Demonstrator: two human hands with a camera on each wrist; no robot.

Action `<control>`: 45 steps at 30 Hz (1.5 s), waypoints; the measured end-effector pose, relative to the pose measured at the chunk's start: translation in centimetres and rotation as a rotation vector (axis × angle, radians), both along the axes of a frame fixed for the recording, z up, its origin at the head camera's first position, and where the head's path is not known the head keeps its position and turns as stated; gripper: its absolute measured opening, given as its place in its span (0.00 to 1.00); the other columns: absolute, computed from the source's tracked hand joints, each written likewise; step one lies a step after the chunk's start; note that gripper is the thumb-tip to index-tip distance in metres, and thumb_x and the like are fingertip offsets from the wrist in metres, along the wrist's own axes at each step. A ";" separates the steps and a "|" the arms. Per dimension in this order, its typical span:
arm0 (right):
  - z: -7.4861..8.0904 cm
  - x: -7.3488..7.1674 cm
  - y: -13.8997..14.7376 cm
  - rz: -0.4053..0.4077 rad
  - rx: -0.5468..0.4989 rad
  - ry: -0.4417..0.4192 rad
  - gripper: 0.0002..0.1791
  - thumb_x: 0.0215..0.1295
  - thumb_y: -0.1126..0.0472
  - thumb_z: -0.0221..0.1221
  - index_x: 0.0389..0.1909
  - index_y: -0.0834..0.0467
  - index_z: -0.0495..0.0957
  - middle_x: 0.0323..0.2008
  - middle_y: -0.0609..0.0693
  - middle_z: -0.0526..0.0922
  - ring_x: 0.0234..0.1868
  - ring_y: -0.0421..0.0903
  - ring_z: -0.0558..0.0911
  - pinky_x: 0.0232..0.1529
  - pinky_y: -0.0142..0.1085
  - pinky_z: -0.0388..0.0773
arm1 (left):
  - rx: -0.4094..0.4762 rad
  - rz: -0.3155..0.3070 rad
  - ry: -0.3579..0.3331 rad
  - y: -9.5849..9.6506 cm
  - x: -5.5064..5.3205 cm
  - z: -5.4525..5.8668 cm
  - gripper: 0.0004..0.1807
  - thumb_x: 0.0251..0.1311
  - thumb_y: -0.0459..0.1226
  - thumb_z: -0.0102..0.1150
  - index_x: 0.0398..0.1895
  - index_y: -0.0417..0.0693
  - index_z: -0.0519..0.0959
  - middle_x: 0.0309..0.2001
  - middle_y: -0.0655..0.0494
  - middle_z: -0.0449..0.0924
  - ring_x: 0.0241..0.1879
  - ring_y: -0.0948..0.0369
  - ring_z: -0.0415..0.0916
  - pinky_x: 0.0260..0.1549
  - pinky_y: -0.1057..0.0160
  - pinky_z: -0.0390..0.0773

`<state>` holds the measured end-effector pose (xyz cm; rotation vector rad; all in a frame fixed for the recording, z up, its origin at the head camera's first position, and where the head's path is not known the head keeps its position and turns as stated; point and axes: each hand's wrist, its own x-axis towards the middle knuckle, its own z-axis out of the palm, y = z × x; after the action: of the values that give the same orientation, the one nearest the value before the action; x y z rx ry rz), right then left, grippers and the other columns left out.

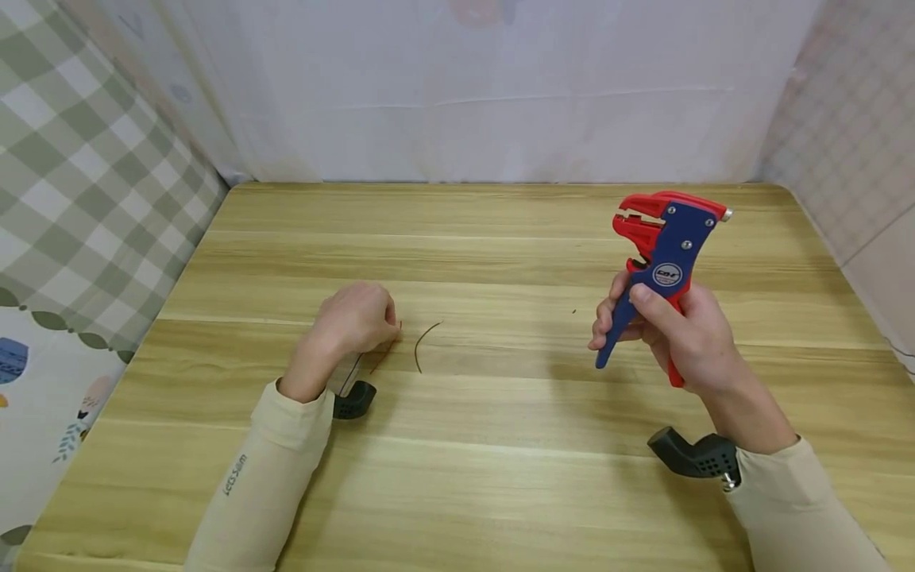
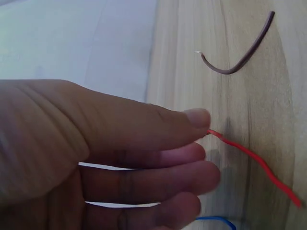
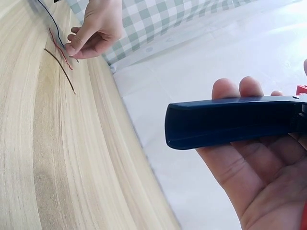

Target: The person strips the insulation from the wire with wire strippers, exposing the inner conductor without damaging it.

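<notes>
My right hand [image 1: 689, 334] grips a red and blue wire stripper [image 1: 679, 242] upright above the table, its red jaws apart and its handles spread. One blue handle [image 3: 230, 122] lies across the fingers in the right wrist view. My left hand [image 1: 355, 318] hovers low over the left side of the table, fingers loosely extended and thumb near the index finger. A red wire [image 2: 256, 158] lies just beyond the thumb tip, one end hidden behind it in the left wrist view. A blue wire [image 3: 53, 24] runs under the left hand. A curved brown wire [image 2: 242, 62] lies beside the red one.
The wood-grain table [image 1: 486, 453] ends at a white sheet [image 1: 465, 119] at the back. A green checked cloth [image 1: 86, 159] hangs at the left. A tiny dark scrap [image 1: 574, 311] lies left of the right hand. Black wrist camera mounts [image 1: 693, 454] jut from the sleeves.
</notes>
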<state>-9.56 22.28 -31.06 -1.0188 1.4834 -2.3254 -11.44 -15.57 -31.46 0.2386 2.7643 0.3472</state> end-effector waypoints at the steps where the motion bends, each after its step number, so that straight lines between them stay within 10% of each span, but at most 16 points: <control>1: 0.0 0.0 0.0 -0.002 0.002 0.001 0.17 0.81 0.76 0.34 0.51 0.71 0.72 0.37 0.61 0.86 0.35 0.55 0.90 0.42 0.45 0.90 | -0.009 -0.005 -0.012 -0.1 0.0 0.0 0.19 0.63 0.38 0.69 0.14 0.52 0.77 0.18 0.61 0.69 0.25 0.60 0.68 0.25 0.62 0.68; 8: 0.0 0.0 -0.1 0.000 0.013 -0.005 0.16 0.82 0.75 0.35 0.52 0.70 0.72 0.37 0.61 0.86 0.35 0.54 0.91 0.43 0.45 0.90 | -0.049 -0.025 -0.045 -0.1 0.1 -0.2 0.27 0.61 0.33 0.62 0.07 0.56 0.63 0.15 0.63 0.52 0.21 0.62 0.55 0.21 0.64 0.58; 31: -0.4 0.0 -0.4 -0.013 0.054 -0.012 0.15 0.81 0.76 0.36 0.51 0.70 0.72 0.37 0.60 0.86 0.35 0.54 0.90 0.42 0.44 0.90 | -0.086 -0.054 -0.067 1.6 0.4 -0.8 0.25 0.58 0.32 0.63 0.09 0.55 0.63 0.15 0.63 0.54 0.20 0.62 0.57 0.20 0.63 0.61; 45: -0.2 0.1 -0.4 -0.051 0.124 -0.013 0.15 0.82 0.74 0.36 0.51 0.65 0.73 0.36 0.56 0.87 0.34 0.51 0.91 0.42 0.43 0.90 | -0.068 -0.050 0.086 1.5 0.4 -1.0 0.10 0.58 0.33 0.56 0.20 0.51 0.72 0.20 0.59 0.69 0.22 0.60 0.68 0.20 0.61 0.65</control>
<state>-9.48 21.89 -31.27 -0.9422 1.6441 -2.2367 -11.03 -14.06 -32.46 0.3121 2.8430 0.2349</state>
